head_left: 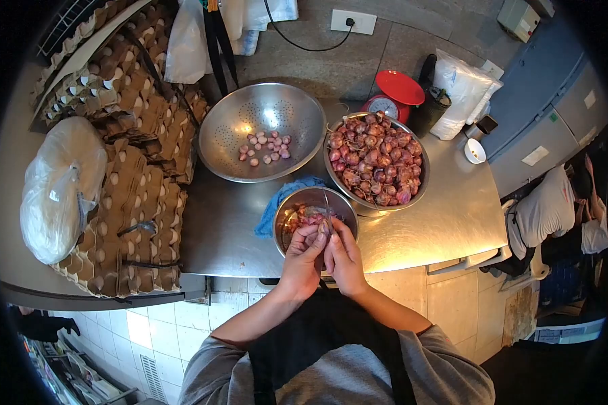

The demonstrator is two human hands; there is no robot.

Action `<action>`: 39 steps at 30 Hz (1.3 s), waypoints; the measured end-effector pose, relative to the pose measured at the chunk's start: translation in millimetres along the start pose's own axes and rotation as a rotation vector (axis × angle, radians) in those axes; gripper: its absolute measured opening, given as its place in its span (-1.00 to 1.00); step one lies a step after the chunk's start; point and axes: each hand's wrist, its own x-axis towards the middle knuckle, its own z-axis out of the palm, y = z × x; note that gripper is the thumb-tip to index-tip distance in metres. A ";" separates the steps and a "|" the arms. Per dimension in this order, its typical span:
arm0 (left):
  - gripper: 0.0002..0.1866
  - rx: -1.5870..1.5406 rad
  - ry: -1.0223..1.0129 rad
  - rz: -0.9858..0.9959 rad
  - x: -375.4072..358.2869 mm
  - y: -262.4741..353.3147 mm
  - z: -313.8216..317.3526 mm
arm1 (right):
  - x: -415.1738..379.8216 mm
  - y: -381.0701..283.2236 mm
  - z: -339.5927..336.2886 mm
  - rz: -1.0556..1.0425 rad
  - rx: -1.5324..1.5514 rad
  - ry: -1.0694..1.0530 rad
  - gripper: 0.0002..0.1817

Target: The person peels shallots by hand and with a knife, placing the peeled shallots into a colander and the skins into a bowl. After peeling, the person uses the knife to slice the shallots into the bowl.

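Note:
Over a small metal bowl (pixel 281 229) holding shallot skins and scraps (pixel 310 217), my two hands come together. My left hand (pixel 302 260) is closed, its fingertips pinching a shallot (pixel 323 228) that is mostly covered. Closed around a small knife (pixel 327 200), my right hand (pixel 345 260) presses close beside it, with the thin blade pointing away from me. Beyond to the left, a large colander (pixel 217 142) holds several peeled shallots (pixel 271 144). A wide metal bowl (pixel 422 177) at the right is heaped with unpeeled shallots (pixel 378 156).
A blue cloth (pixel 270 212) lies against the small bowl on the steel table (pixel 425 236). Stacked egg trays (pixel 131 223) and a filled plastic bag (pixel 64 189) stand at left. A red scale (pixel 400 88), white bags (pixel 460 91) and a small white bowl (pixel 474 151) are at back right.

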 end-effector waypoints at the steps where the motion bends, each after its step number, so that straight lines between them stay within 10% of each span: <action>1: -0.83 0.033 -0.008 0.046 -0.6 -0.8 -0.3 | -0.3 -1.5 1.3 0.008 0.013 0.007 -0.55; 14: -0.69 0.495 -0.098 0.342 -8.8 8.4 7.0 | 8.5 -14.6 -14.7 0.196 0.172 0.032 -0.69; 20: -0.72 0.070 -0.064 -0.080 4.2 17.5 -0.6 | 38.1 -42.0 -38.1 0.139 0.182 0.102 -0.65; 39: -0.84 0.230 -0.103 -0.054 -8.5 51.4 -7.0 | -14.4 -36.2 -26.5 0.176 -0.217 -0.409 -0.47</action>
